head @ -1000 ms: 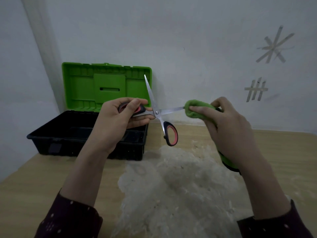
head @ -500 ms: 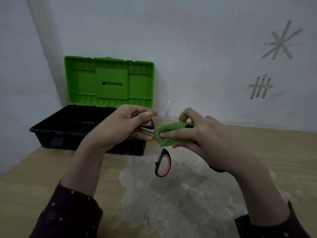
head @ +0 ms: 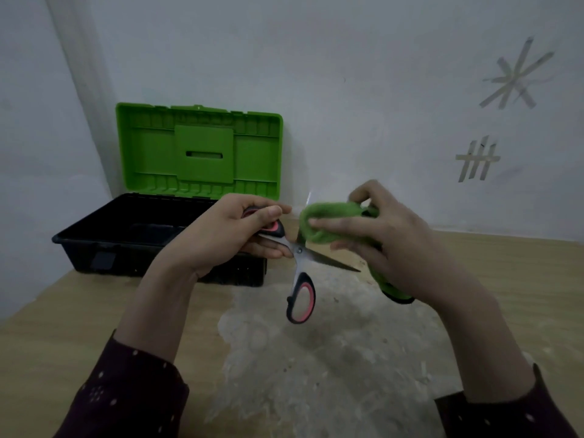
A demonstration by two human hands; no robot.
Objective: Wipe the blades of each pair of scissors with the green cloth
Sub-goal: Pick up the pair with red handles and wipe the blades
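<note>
You have one wooden table (head: 63, 311) in front of you, with one rough pale patch (head: 316, 374) spread over its middle. One toolbox (head: 199, 153) stands at the back left against the wall, its green lid upright and open above a black tray. Your two sleeves are dark with small pale dots, and both of your hands are raised above the table. Your left hand (head: 221, 235) grips one handle of the scissors (head: 298, 251), fingers curled around the loop and thumb laid on top. Your right hand (head: 388, 238) pinches the one green cloth (head: 328, 219), bunching it with a finger across its front; the rest of the cloth trails down behind your palm and shows again below it. There is one pair of scissors, held in the air between your hands, in front of the toolbox's right end. It has silver blades and black handles lined with pink. The blades are spread wide: one points right and slightly down, bare, while the other rises into the bunched cloth, with only a blurred tip showing above. The second handle loop (head: 301, 300) hangs free below the pivot. Two tape marks sit on the wall at the right, a star (head: 515, 80) above a hash (head: 477, 159)
</note>
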